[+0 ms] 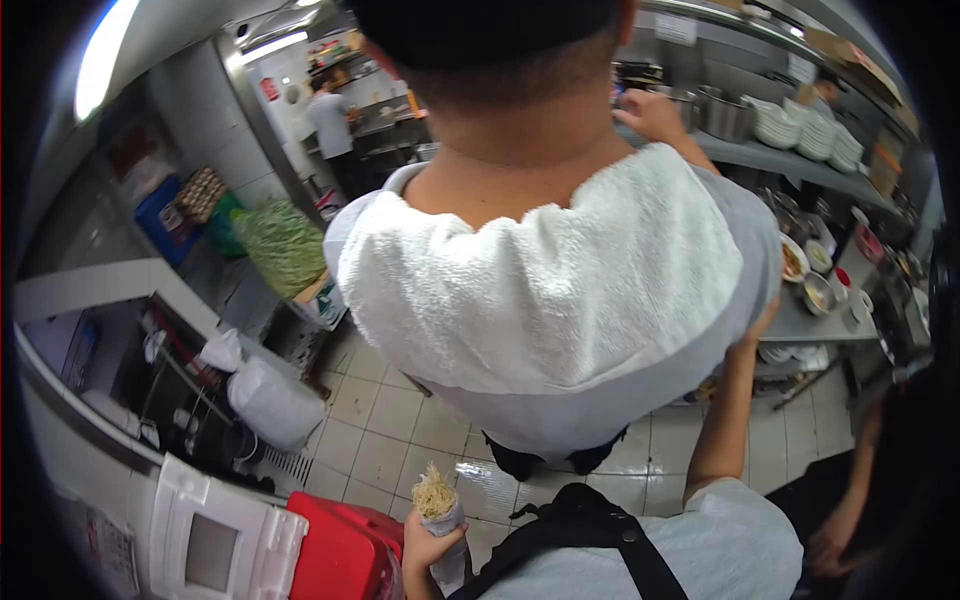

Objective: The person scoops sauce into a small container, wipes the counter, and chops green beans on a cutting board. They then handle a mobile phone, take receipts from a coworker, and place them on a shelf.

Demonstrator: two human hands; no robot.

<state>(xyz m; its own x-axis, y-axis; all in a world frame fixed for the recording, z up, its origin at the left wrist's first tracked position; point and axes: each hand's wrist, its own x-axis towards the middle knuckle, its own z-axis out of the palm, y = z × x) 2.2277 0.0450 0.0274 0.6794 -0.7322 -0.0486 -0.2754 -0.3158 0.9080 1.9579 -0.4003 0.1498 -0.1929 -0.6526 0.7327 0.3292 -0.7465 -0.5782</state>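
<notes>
My left hand (430, 543) is closed around a wrapped bundle of thin pale strands (436, 499). The strands stick out of the top of the whitish wrapper; I cannot make out for certain what they are. My right arm reaches forward, and my right hand (763, 322) lies against the side of a co-worker in a grey shirt (560, 418). Its visible fingers are stretched out along the shirt and part of them is hidden. A white towel (540, 290) lies across the co-worker's shoulders, close in front of me. The co-worker's own hand (650, 113) reaches toward the shelf.
At lower left stands a red cooler (335, 545) with a white lid (215, 535). A full white bag (272, 400) sits by the left wall. Steel pots (722, 115) and stacked plates (815, 133) stand on the right shelf. Another person's arm (850, 510) is at lower right.
</notes>
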